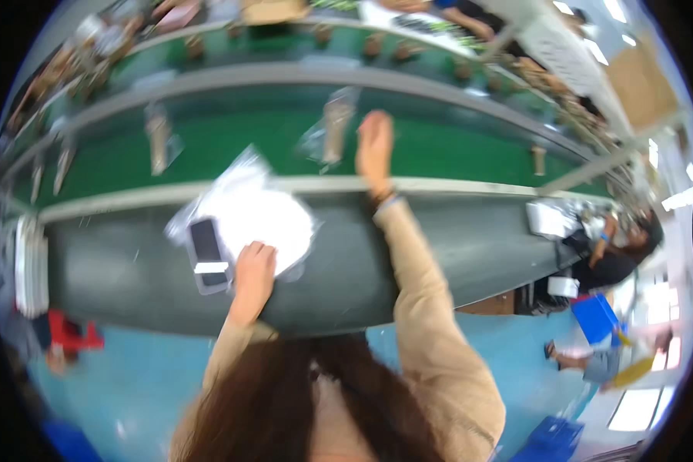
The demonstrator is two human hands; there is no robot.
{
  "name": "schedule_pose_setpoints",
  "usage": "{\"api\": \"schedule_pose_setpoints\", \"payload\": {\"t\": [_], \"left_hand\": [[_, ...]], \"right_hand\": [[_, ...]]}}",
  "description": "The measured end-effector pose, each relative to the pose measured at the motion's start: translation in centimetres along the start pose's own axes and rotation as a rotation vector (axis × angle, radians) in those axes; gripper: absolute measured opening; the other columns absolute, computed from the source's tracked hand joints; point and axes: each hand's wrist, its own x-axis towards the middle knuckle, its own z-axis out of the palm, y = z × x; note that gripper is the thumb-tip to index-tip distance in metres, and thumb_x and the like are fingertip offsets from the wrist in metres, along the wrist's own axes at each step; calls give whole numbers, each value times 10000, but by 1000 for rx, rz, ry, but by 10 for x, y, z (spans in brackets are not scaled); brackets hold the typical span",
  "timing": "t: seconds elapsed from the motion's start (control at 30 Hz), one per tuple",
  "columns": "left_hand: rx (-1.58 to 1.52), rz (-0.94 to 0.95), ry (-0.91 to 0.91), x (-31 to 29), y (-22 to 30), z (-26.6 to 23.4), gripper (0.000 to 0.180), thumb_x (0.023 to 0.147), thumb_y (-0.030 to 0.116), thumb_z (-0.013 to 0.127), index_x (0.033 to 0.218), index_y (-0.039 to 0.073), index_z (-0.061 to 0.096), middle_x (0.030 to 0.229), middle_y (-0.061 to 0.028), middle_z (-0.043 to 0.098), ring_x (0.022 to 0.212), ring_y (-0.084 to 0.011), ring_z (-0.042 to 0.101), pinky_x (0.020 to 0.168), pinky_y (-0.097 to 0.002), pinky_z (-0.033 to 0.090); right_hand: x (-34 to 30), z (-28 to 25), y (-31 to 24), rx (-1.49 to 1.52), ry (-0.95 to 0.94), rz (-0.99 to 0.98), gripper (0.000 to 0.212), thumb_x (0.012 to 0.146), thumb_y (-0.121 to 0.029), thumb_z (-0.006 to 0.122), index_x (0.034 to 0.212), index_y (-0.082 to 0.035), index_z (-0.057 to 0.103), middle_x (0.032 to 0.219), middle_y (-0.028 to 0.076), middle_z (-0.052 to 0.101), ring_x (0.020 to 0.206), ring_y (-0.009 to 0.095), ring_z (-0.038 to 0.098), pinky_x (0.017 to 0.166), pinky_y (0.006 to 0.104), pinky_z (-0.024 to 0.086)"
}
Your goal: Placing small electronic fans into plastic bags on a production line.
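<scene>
My right hand stretches out over the green conveyor belt, fingers apart, just right of a clear bag holding a tan object. It holds nothing that I can see. My left hand rests with curled fingers on the near edge of a pile of white plastic bags on the grey worktable. A dark phone in a clear case lies just left of that hand.
More bagged tan objects ride the belt to the left. A white stack sits at the table's left end. Another person works at the right, near blue crates. Blue floor lies below.
</scene>
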Motion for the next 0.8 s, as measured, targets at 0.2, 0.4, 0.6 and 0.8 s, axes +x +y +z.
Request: {"api": "schedule_pose_setpoints", "payload": {"t": [0.2, 0.4, 0.6, 0.8], "left_hand": [[8, -85, -20, -14, 14, -18, 96, 870, 53, 589, 946, -1, 566, 893, -186, 583, 829, -383, 556, 717, -463, 436], [100, -104, -44, 0, 27, -13, 106, 880, 66, 587, 955, 16, 531, 892, -175, 572, 836, -376, 558, 688, -467, 437], [214, -130, -100, -3, 18, -12, 115, 875, 76, 574, 978, 28, 558, 962, -156, 583, 867, -368, 568, 676, -467, 448], [27, 131, 4, 0, 22, -10, 284, 754, 142, 728, 985, 20, 617, 960, -167, 578, 902, -380, 536, 796, -462, 433]], "right_hand": [[-113, -37, -46, 81, -115, 162, 157, 975, -124, 521, 1076, -19, 579, 1007, 94, 550, 864, 174, 567, 766, 281, 467], [-126, -52, -31, 185, -83, 251, 163, 975, -143, 538, 1032, 2, 585, 1018, 75, 553, 819, 155, 587, 723, 275, 470], [-130, -50, -35, 111, -125, 224, 157, 965, -145, 541, 983, -2, 606, 948, 85, 557, 786, 172, 578, 703, 282, 465], [-126, -47, -27, -55, -104, 158, 169, 961, -165, 564, 907, -18, 626, 814, 60, 610, 741, 132, 571, 686, 272, 472]]}}
